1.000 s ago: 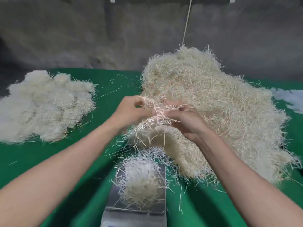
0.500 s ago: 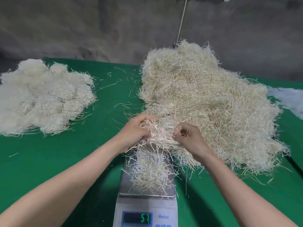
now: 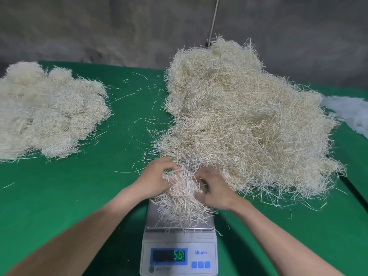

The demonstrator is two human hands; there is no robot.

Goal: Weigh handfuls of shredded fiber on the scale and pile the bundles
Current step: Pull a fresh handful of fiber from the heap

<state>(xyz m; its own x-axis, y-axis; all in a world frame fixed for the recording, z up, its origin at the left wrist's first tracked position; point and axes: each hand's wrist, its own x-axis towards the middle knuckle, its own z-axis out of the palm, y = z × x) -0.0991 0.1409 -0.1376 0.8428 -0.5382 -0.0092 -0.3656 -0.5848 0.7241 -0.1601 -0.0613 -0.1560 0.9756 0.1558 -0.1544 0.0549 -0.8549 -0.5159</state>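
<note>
A white digital scale (image 3: 179, 253) stands at the near middle of the green table; its lit display is blurred. On its steel pan lies a handful of pale shredded fiber (image 3: 179, 202). My left hand (image 3: 154, 179) grips the left side of this handful with curled fingers. My right hand (image 3: 213, 190) grips its right side. A big loose heap of fiber (image 3: 245, 120) rises just behind the scale. The pile of weighed bundles (image 3: 43, 112) lies at the far left.
The green cloth table (image 3: 59, 196) runs to a grey wall behind. Loose strands (image 3: 139, 100) are scattered between the two piles. A white fluffy mass (image 3: 350, 112) lies at the right edge. A thin cord (image 3: 215, 16) hangs down the wall.
Both hands have come down from the big heap with a handful and now hold it on the scale pan with the fiber that lay there. The camera tilted down, showing the display.
</note>
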